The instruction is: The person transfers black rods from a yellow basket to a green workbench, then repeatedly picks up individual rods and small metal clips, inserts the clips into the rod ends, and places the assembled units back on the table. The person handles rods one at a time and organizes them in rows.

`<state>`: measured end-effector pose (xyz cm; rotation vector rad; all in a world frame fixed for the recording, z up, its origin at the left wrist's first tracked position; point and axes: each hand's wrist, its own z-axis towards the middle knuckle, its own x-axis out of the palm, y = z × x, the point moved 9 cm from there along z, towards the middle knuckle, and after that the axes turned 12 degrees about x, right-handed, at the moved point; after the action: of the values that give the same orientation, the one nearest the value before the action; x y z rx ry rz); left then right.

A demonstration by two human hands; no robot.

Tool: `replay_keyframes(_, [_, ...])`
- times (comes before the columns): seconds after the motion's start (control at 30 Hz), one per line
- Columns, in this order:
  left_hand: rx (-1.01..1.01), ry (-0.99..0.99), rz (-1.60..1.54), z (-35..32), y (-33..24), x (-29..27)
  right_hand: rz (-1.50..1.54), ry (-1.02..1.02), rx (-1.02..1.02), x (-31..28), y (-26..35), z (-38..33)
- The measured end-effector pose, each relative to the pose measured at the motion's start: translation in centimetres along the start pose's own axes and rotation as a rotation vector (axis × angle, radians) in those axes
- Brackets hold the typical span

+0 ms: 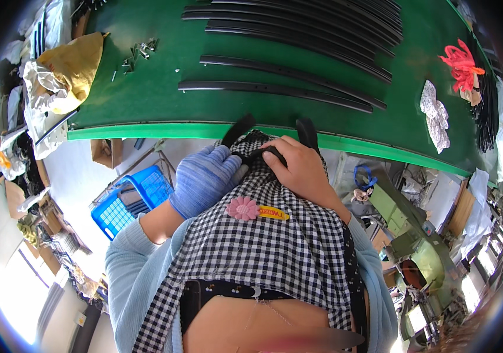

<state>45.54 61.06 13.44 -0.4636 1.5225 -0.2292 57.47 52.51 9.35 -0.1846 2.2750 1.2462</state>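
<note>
Two hands meet at the near edge of the green table (145,100), working one bent black strip (263,154) held against the chest, over a black-and-white checked apron (263,235). The left hand (204,179), in a blue knit glove, is curled and presses against the strip from the left; the bare right hand (298,167) is closed over its middle, fingers folded down on top. The strip's two ends stick up past the hands, one (238,128) on the left and one (307,130) on the right, so it is bowed into a loop between them. It looks light, narrow and springy rather than rigid, smooth enough to slip through a bare palm, and likely to snap back straight if one end is let go; the safest hold seems to be near the bend, where both hands already are, with the gloved hand giving the better friction. On the table beyond lie many more long black strips: two single ones (275,88) nearest, and a stacked bundle (298,23) farther back, all well apart from the hands. A few small metal parts (139,50) lie at the left, beside a yellow cloth bag (75,65). At the right sit a patterned rag (435,115) and a red tangle of cord (460,62). A blue crate (134,200) stands on the floor below left, and a green machine (422,247) below right. A pink flower badge (242,208) is pinned to the apron.
</note>
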Motion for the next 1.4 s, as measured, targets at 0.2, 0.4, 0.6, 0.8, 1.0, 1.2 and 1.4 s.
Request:
replay_keyframes(0.2, [0.037, -0.219, -0.117, 1.4, 0.0, -0.2, 0.091, 0.107, 0.006, 0.2, -0.4, -0.7])
replay_keyframes(0.4, [0.159, -0.315, -0.013, 3.7, -0.8, -0.1, 0.157, 0.154, 0.200, -0.6, -2.9, -1.5])
replay_keyframes(0.6, [0.246, -0.310, -0.004, 2.7, -1.2, -0.3, 0.213, 0.183, 0.295, -1.0, -3.5, -1.7])
replay_keyframes(0.8, [0.204, -0.451, -0.077, 2.5, -0.1, -1.1, 0.242, 0.200, 0.240, -0.5, -3.2, -0.6])
replay_keyframes(1.0, [0.060, -0.013, -0.493, 5.4, 1.7, 2.3, 0.298, 0.175, 0.164, -0.6, -2.1, -0.3])
replay_keyframes(1.2, [-0.149, 0.477, -1.066, 6.3, 2.5, 6.2, 0.369, 0.181, 0.198, -0.4, -2.7, -0.5])
replay_keyframes(1.4, [0.008, 0.533, -0.645, 6.7, 2.1, 4.5, 0.341, 0.203, 0.184, -0.1, -2.6, -0.9])
